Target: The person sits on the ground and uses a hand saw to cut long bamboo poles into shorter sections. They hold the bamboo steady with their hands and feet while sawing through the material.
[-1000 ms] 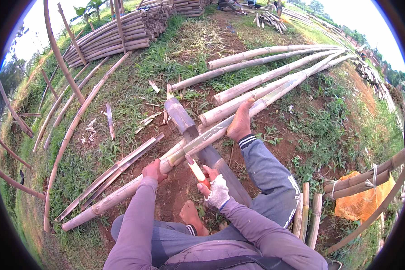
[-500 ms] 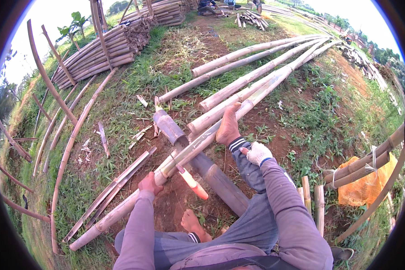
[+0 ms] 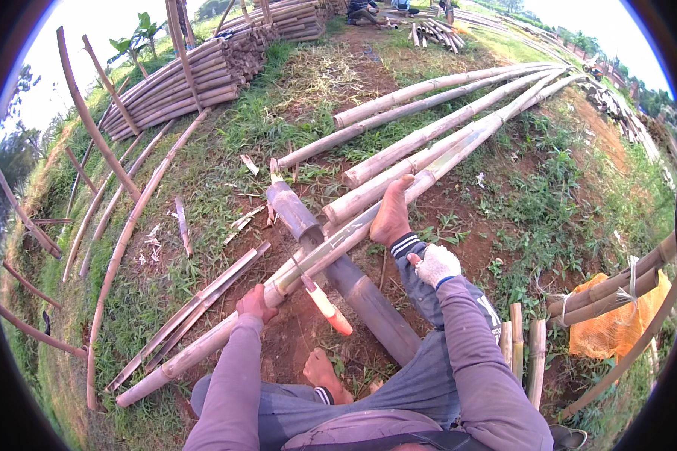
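On the grassy red-earth ground [image 3: 462,240], my long pale bamboo pole [image 3: 350,234] crosses a thick grey-brown bamboo log [image 3: 368,301]; it looks stiff, heavy and smooth, best held near the node, where my bare left hand [image 3: 255,304] grips. My white-gloved right hand [image 3: 435,266] curls at my grey trouser leg [image 3: 421,297], perhaps pinching cloth, I can't tell. An orange-and-cream-handled knife [image 3: 326,307], seemingly lodged in the pole, blocks a sliding palm.

Open air above a thick, dark-grey bamboo log [image 3: 370,297] separates the white-gloved right hand [image 3: 436,265] from a cream-and-orange knife handle [image 3: 329,310], with a long, pale bamboo pole [image 3: 346,240] barring the far side.
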### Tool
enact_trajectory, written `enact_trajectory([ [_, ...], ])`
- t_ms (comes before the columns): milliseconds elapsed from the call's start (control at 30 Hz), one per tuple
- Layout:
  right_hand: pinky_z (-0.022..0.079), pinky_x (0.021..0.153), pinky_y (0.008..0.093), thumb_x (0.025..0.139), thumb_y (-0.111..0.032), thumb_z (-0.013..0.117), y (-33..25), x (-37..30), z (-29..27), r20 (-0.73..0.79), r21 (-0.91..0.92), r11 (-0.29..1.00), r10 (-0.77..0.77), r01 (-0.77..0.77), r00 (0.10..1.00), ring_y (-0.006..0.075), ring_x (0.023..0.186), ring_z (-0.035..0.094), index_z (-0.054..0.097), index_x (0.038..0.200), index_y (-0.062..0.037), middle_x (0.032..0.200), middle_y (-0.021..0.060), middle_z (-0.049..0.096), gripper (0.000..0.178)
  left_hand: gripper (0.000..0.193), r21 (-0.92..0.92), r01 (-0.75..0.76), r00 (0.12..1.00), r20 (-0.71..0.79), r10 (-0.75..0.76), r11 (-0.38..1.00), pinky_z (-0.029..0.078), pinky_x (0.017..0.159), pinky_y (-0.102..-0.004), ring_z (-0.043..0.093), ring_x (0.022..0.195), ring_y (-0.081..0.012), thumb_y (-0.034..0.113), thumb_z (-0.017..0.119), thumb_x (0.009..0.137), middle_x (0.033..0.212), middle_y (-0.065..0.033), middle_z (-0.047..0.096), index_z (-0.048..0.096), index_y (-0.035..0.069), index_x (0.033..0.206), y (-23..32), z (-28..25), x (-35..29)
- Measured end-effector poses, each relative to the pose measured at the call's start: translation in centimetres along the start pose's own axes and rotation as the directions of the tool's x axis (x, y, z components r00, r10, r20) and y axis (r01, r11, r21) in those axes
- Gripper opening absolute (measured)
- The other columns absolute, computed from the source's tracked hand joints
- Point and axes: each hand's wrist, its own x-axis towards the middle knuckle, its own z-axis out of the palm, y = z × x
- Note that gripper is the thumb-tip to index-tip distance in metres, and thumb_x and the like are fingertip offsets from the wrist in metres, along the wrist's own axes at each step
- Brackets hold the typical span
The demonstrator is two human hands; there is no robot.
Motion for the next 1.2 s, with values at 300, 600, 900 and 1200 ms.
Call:
enact_trajectory([
  [300, 0.059, 0.099, 0.0507, 0.101, -0.066, 0.061, 2.9, 3.5, 3.9, -0.194, -0.187, 0.982, -0.061, 0.024, 0.979, 0.0413, 0.117, 0.074, 0.072, 0.127, 0.0006, 0.121, 0.0261, 0.077, 0.072, 0.073, -0.013, 0.03, 1.0, 0.008, -0.03, 0.999, 0.056, 0.103, -0.05, 0.071, 0.12, -0.0405, 0.044, 0.093, 0.069, 0.125, -0.0185, 0.074, 0.058, 0.013, 0.126, 0.6, -0.5, -0.2],
  [600, 0.059, 0.1, 0.0511, 0.1, -0.065, 0.063, 3.3, 3.7, 4.2, -0.201, -0.182, 0.983, -0.059, 0.022, 0.978, 0.0413, 0.116, 0.074, 0.073, 0.126, 0.0008, 0.121, 0.026, 0.077, 0.071, 0.073, -0.003, 0.023, 0.999, 0.039, -0.023, 1.0, 0.056, 0.105, -0.0496, 0.07, 0.122, -0.0394, 0.042, 0.093, 0.072, 0.13, -0.0185, 0.071, 0.059, 0.012, 0.13, 0.8, -0.6, 0.0],
  [900, 0.059, 0.099, 0.0516, 0.101, -0.064, 0.063, 2.4, 3.1, 3.6, -0.176, -0.17, 0.985, -0.064, 0.034, 0.982, 0.0416, 0.115, 0.075, 0.074, 0.124, -0.0005, 0.12, 0.0258, 0.077, 0.069, 0.075, -0.022, 0.044, 0.998, 0.037, -0.043, 0.999, 0.055, 0.104, -0.0492, 0.07, 0.122, -0.0399, 0.044, 0.092, 0.07, 0.128, -0.0186, 0.072, 0.059, 0.012, 0.129, 0.8, -0.9, -0.3],
  [1200, 0.059, 0.099, 0.0514, 0.102, -0.066, 0.061, 2.7, 3.3, 4.1, -0.216, -0.182, 0.983, -0.071, 0.031, 0.974, 0.0412, 0.117, 0.074, 0.071, 0.128, 0.0012, 0.119, 0.0268, 0.077, 0.073, 0.072, -0.035, 0.036, 0.999, 0.028, -0.035, 0.999, 0.056, 0.105, -0.0495, 0.07, 0.121, -0.0398, 0.042, 0.093, 0.071, 0.127, -0.0191, 0.072, 0.061, 0.011, 0.127, 1.2, -1.2, -0.4],
])
